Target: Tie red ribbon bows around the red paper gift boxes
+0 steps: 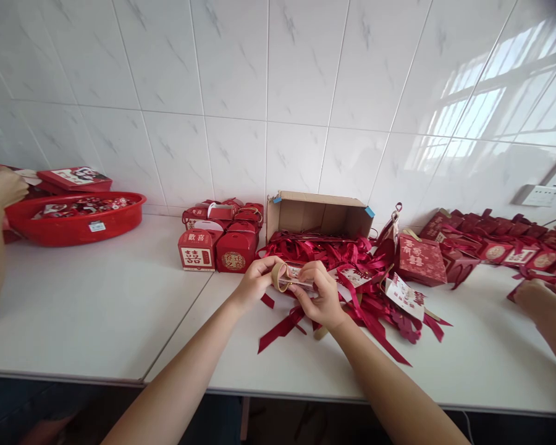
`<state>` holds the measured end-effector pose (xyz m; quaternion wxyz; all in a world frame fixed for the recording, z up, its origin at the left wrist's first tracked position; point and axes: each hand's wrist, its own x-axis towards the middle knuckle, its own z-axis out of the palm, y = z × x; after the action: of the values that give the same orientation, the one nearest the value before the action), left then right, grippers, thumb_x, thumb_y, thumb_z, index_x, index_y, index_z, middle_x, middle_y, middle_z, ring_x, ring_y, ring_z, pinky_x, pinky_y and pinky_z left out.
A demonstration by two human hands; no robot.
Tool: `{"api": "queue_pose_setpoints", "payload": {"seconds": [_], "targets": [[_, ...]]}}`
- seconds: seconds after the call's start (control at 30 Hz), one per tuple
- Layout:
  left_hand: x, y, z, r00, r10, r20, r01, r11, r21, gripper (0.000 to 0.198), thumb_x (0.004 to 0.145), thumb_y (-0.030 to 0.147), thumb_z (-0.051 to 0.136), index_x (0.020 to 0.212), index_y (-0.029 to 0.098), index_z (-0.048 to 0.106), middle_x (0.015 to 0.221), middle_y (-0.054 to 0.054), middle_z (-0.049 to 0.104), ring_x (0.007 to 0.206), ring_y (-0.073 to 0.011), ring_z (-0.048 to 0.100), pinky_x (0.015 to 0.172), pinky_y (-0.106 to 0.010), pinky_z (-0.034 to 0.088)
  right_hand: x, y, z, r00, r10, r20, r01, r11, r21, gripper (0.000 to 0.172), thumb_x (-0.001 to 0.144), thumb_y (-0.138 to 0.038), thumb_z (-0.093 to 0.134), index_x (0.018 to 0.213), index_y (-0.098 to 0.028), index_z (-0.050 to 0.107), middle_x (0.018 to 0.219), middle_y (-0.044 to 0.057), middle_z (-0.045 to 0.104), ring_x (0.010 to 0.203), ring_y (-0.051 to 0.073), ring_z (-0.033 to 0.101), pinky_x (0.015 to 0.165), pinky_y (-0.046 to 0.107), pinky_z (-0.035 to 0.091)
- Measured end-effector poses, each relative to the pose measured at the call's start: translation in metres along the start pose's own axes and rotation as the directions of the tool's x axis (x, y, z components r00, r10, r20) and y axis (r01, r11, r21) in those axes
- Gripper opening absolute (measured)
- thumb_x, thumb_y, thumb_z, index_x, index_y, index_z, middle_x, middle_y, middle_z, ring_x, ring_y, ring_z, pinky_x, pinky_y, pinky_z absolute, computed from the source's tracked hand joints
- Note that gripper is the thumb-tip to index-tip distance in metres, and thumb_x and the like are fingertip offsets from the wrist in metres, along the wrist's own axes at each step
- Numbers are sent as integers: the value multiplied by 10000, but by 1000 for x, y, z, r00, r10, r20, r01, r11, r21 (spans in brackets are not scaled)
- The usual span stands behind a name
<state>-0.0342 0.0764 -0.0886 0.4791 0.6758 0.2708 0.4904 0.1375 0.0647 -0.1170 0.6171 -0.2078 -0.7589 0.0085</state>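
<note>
My left hand (256, 283) is closed on a looped tan ribbon (278, 279). Close against it, my right hand (319, 293) pinches a small pale, reddish piece (302, 283) joined to or touching the loop; my fingers hide most of it. Both hands are just above the white table, in front of a heap of dark red ribbons (352, 250). Printed paper tags lie among these, one white tag (405, 296) to the right of my right hand. Red candy boxes (236, 250) with gold and white prints stand behind my left hand.
An open cardboard box (322, 213) lies by the tiled wall, ribbons spilling out. A red basin (74, 225) of wrapped sweets stands at left. Other people's hands are at the left edge (4, 187) and right edge (544, 300). Several finished-looking red boxes (495, 250) line the right.
</note>
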Motion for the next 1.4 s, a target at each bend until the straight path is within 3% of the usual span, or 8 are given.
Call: {"api": "queue_pose_setpoints", "payload": {"seconds": [0.4,0.57,0.7,0.9,1.03,1.17,1.3,1.4], "targets": [[2,0,1,998,46,-44,-47,999,-17,278,801,403,655,738,134,689,766,-47,660,772,-167,586,742,-262,458,0,3,-2,999,33,-22,-33,999,-4,145,819,-208,633,844,-221,491,801,30,541,754,179,531,658,335,473],[2,1,4,990,34,-137,-36,999,-15,287,789,426,680,738,144,686,732,-29,656,726,-155,583,694,-255,449,1,2,-2,1000,25,-17,-25,1000,-8,152,820,-204,632,860,-220,487,816,31,543,770,178,532,668,332,474],[1,4,5,987,10,-161,-9,1000,5,304,754,395,721,604,140,651,629,-14,623,635,-136,551,630,-246,432,0,2,-1,999,29,-15,-30,999,-26,151,817,-201,629,861,-222,487,826,34,547,774,181,534,669,337,474],[-1,6,7,980,23,-198,-24,1000,-7,210,727,337,732,749,150,638,757,-32,678,727,-162,612,676,-257,474,1,1,-1,999,38,-34,-38,999,-2,143,809,-191,630,852,-220,497,819,33,554,771,182,539,663,332,471],[-1,6,4,988,20,-152,-44,987,-152,272,712,299,753,737,178,510,759,-17,677,726,-153,620,670,-256,490,4,1,-7,996,94,-4,-93,990,108,151,802,-198,642,836,-216,496,810,25,544,759,174,542,663,322,465],[0,8,-4,998,14,-66,-28,974,-225,249,713,291,765,852,174,595,689,16,615,658,-114,582,627,-212,469,8,0,-17,980,181,77,-195,942,271,165,818,-222,638,816,-215,474,793,8,528,730,154,527,651,301,449],[-3,16,-15,989,-22,148,41,992,-123,247,758,330,738,942,170,697,764,-22,604,693,-117,575,632,-208,470,11,-7,-22,971,182,152,-225,912,343,194,820,-278,643,808,-216,460,796,12,522,730,154,519,630,297,449],[-7,25,-20,968,13,250,-16,1000,9,210,769,341,729,915,190,739,840,-57,618,742,-143,584,654,-232,484,11,-13,-20,973,148,179,-205,911,359,200,817,-302,641,810,-219,459,789,16,522,735,161,526,634,309,466]]}}
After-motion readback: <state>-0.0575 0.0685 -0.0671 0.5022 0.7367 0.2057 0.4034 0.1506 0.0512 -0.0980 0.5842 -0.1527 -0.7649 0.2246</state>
